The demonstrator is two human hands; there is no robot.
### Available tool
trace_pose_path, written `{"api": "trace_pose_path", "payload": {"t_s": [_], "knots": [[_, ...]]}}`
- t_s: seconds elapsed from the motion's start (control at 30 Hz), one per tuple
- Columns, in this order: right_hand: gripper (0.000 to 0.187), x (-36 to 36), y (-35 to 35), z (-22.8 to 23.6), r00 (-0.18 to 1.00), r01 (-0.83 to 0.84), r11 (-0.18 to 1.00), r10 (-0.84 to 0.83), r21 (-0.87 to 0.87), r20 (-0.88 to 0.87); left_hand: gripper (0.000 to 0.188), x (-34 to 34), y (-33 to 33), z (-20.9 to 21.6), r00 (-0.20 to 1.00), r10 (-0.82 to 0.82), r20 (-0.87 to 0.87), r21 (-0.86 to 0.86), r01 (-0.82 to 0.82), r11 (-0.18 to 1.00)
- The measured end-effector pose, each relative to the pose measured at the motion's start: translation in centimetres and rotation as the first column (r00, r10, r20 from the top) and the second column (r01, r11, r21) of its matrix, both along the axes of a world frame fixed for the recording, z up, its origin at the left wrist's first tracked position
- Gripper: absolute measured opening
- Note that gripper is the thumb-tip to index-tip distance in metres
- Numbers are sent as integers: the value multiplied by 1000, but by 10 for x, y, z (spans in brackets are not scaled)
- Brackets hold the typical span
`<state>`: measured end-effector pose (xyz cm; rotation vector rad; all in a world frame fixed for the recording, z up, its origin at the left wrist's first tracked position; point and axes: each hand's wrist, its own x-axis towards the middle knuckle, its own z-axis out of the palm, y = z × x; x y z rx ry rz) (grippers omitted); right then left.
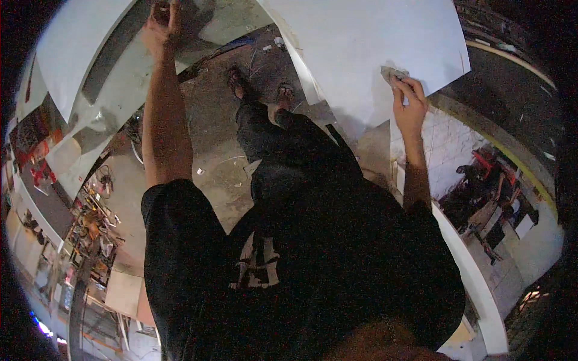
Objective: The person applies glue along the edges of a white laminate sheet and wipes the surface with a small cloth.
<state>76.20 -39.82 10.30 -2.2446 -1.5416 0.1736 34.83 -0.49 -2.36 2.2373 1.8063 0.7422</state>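
Observation:
My right hand [411, 107] pinches a crumpled greyish rag [394, 73] between thumb and fingers. The rag lies against a large, smooth white panel [373, 36], near its lower right edge. My left hand [161, 33] is raised at the top of the view, with its fingers curled in beside a pale surface [211, 42]. Shadow and the picture's upper edge hide what those fingers hold, if anything. A second white sheet [72, 54] with a dark curved gap along it is to the left of that hand.
Below lies a dusty floor [223, 162] with small scraps. Cluttered tools and parts [96, 222] line the left side, near a pale wooden box [123, 295]. On the right, a yellow-edged ledge [500, 138] curves above a pile of dark and red items [487, 186].

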Motion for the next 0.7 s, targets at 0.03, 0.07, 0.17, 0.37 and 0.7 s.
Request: {"api": "trace_pose_path", "payload": {"t_s": [0.03,0.07,0.17,0.37,0.7], "knots": [[21,-11,-11,-4,997,72,997,-71,6,-15,41,1,-1,-5,999,-9,38,-3,9,1000],[21,-24,-23,-12,989,142,990,-141,16,-39,43,1,-3,-7,998,-17,68,0,17,1000],[31,-83,-81,-39,986,-111,979,130,169,-108,49,12,-4,-11,983,-63,170,1,64,998],[34,-106,-128,-3,953,71,989,-107,-133,-283,52,43,-11,5,979,-72,191,-54,84,995],[23,-91,-84,-1,970,-169,983,178,66,-167,52,19,-11,18,961,-47,272,-156,92,984]]}}
